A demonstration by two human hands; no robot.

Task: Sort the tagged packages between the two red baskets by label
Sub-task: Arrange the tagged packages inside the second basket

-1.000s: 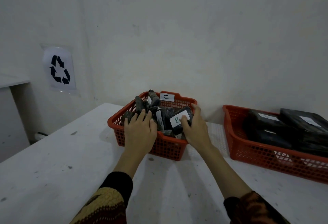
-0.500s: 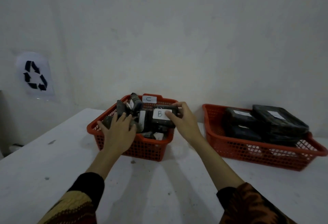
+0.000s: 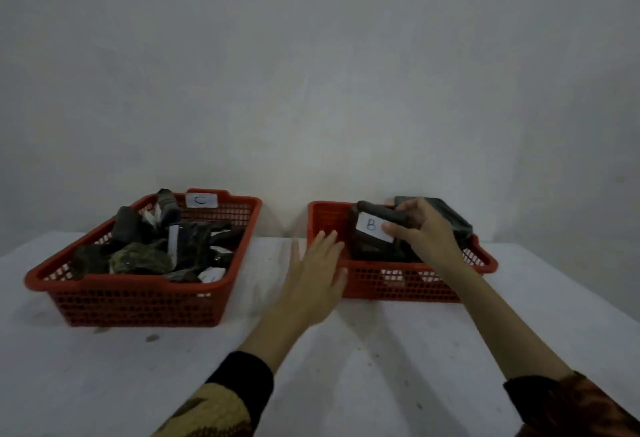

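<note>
1. My right hand (image 3: 424,232) is over the right red basket (image 3: 398,284), fingers curled around a black package (image 3: 377,218). It has a white tag with a "B" (image 3: 372,227) written on it, and the tag faces me. My fingertips sit right at the tag's edge.

2. That package is held tilted, down inside the basket's space, over the other black packages (image 3: 446,218) already lying in there. Can't tell if it's touching the ones under it, since my hand covers that bit.

3. My left hand (image 3: 317,273) is flat and open with the fingers straight and a bit spread, holding nothing. It's at the near left corner of the right basket, fingertips reaching over the rim. Whether my palm actually touches the basket wall, I can't say.

4. The left red basket (image 3: 138,298) sits well apart from my hands on the white table (image 3: 346,384). It has a white "C" label (image 3: 201,200) on its far rim and it's piled with dark wrapped packages (image 3: 138,260) lying every which way, some standing on end, with a few white tags poking out.

5. Both baskets are side by side near the plain grey wall (image 3: 311,72) with a gap of bare table between them. My patterned sleeves (image 3: 221,409) show at the bottom.
</note>
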